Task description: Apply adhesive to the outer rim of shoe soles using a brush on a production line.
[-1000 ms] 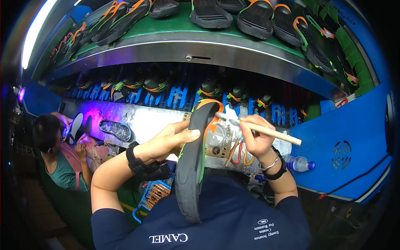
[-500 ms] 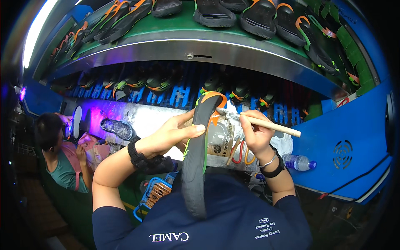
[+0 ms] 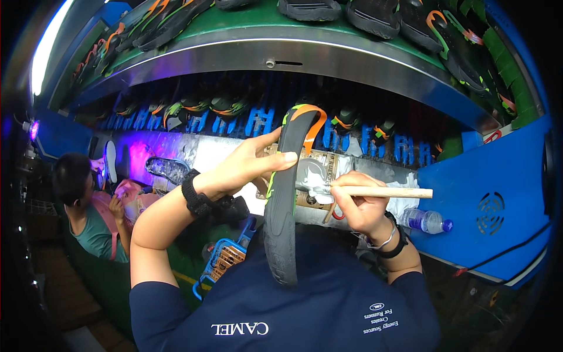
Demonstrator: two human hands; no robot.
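My left hand (image 3: 249, 167) grips a dark grey sandal (image 3: 281, 211) by its side, thumb on the sole. The sandal stands on edge, with an orange strap (image 3: 318, 126) at its far end and green trim along its edge. My right hand (image 3: 360, 205) is closed on a wooden-handled brush (image 3: 402, 192), which points left. White paste-like stuff covers its tip, which is over a round dish (image 3: 309, 170) with white in it. The dish sits on printed brown cardboard (image 3: 319, 202), partly hidden by the sandal. The brush is apart from the sandal.
Sandals (image 3: 375, 17) line a green belt (image 3: 246, 26) above a metal rail (image 3: 223, 64). Below it, more sandals sit among blue racks (image 3: 258, 120). A plastic bottle (image 3: 428, 222) lies at right by a blue panel (image 3: 487, 176). Another person (image 3: 94, 217) works at left.
The brush has moved left and down, from beside the strap to over the dish. The sandal has shifted slightly away from me, and the view has tilted a little.
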